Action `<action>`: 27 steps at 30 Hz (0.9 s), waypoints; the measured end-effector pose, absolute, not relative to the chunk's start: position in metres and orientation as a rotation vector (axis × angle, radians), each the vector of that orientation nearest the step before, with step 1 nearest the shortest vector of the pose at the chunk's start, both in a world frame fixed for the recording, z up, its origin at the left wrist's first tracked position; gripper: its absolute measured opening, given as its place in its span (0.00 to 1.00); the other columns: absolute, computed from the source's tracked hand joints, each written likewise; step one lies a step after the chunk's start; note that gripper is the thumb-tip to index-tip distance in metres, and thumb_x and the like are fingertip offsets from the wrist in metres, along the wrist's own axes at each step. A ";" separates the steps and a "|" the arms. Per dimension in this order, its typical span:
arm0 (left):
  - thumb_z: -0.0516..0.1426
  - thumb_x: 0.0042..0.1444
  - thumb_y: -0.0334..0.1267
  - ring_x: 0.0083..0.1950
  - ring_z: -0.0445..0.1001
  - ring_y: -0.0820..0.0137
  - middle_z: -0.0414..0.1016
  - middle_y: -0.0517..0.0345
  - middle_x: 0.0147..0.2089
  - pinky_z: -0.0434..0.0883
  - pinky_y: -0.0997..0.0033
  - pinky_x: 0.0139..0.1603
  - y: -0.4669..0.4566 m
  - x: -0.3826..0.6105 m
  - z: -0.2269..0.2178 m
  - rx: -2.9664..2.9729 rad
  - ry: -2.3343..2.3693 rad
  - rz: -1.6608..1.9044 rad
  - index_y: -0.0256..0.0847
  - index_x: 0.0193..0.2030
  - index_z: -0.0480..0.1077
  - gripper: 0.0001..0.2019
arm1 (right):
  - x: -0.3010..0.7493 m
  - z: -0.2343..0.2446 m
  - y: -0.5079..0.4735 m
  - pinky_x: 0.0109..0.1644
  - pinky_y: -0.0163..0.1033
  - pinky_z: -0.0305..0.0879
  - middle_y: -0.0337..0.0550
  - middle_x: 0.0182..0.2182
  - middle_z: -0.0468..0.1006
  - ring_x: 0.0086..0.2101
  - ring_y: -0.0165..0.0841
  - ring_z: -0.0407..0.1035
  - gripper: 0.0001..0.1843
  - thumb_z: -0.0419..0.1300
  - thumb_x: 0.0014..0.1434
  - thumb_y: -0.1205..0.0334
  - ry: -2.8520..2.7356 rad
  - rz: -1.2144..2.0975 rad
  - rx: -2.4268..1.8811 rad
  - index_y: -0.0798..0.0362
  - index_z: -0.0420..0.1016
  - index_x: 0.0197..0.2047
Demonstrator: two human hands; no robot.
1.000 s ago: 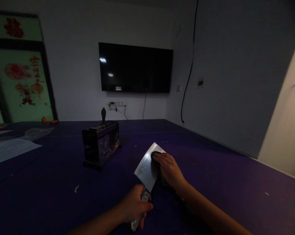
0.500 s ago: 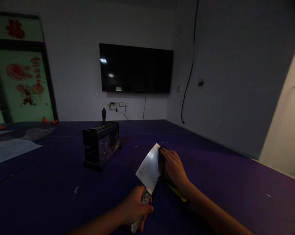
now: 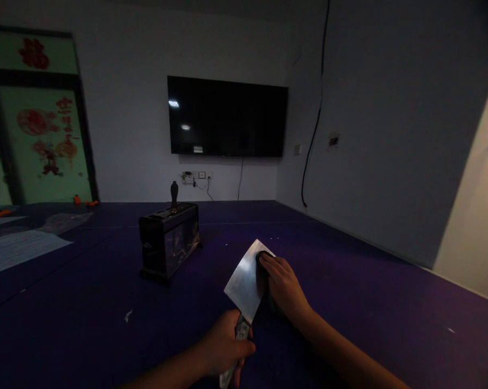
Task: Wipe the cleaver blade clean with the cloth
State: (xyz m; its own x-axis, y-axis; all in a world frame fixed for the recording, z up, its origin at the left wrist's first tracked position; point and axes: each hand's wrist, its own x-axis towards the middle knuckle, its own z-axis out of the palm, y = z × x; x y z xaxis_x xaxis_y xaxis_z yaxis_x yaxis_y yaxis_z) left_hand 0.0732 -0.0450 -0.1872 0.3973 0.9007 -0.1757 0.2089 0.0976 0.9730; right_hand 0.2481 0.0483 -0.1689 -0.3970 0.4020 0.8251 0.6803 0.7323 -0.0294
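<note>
"Where is the cleaver (image 3: 244, 286) in the head view?"

"In the left hand (image 3: 226, 343), aslant over the purple table (image 3: 349, 265), its blade pointing away from the body. Those fingers wrap the handle, with the thumb laid across."

"And the right hand (image 3: 287, 289)?"

"Its fingers lie pressed together over a black pad (image 3: 259, 256) at the far right part of the blade. The thumb is hidden, so I cannot tell whether it pinches the pad."

"Which step is this?"

"Wiping the blade's face, I'd judge. The block (image 3: 171, 243) stands on the table, well apart to the left, one dark grip (image 3: 174, 194) rising from its top."

"What does the next move call for?"

"A firm left grasp, flat even pressure through the pad, and right fingertips clear of the edge."
</note>
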 end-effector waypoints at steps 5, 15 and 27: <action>0.50 0.44 0.26 0.10 0.59 0.77 0.58 0.73 0.13 0.55 0.81 0.11 -0.043 0.073 -0.190 1.400 1.077 0.693 0.40 0.35 0.55 0.11 | 0.241 -0.169 0.042 0.48 0.49 0.64 0.48 0.48 0.70 0.47 0.38 0.61 0.24 0.43 0.54 0.77 -2.074 -0.423 -0.785 0.55 0.65 0.51; 0.52 0.45 0.28 0.10 0.59 0.77 0.58 0.73 0.14 0.57 0.80 0.12 -0.041 0.074 -0.194 1.403 1.090 0.706 0.39 0.36 0.55 0.11 | 0.237 -0.169 0.036 0.49 0.46 0.65 0.48 0.48 0.70 0.47 0.37 0.61 0.23 0.43 0.54 0.77 -2.154 -0.445 -0.730 0.58 0.67 0.50; 0.54 0.41 0.29 0.11 0.59 0.78 0.58 0.73 0.12 0.57 0.81 0.13 -0.044 0.077 -0.184 1.408 1.069 0.779 0.40 0.30 0.57 0.09 | 0.230 -0.164 0.023 0.47 0.45 0.66 0.50 0.48 0.70 0.47 0.37 0.62 0.19 0.43 0.58 0.73 -2.247 -0.450 -0.536 0.58 0.66 0.50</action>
State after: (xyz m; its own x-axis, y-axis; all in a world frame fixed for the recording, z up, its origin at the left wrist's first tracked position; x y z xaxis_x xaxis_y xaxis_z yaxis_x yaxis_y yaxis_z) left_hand 0.0765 -0.0438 -0.1842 0.3659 0.9229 -0.1202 0.1685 0.0614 0.9838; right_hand 0.2301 0.0228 -0.1643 -0.6166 0.2349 0.7514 0.5063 0.8492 0.1499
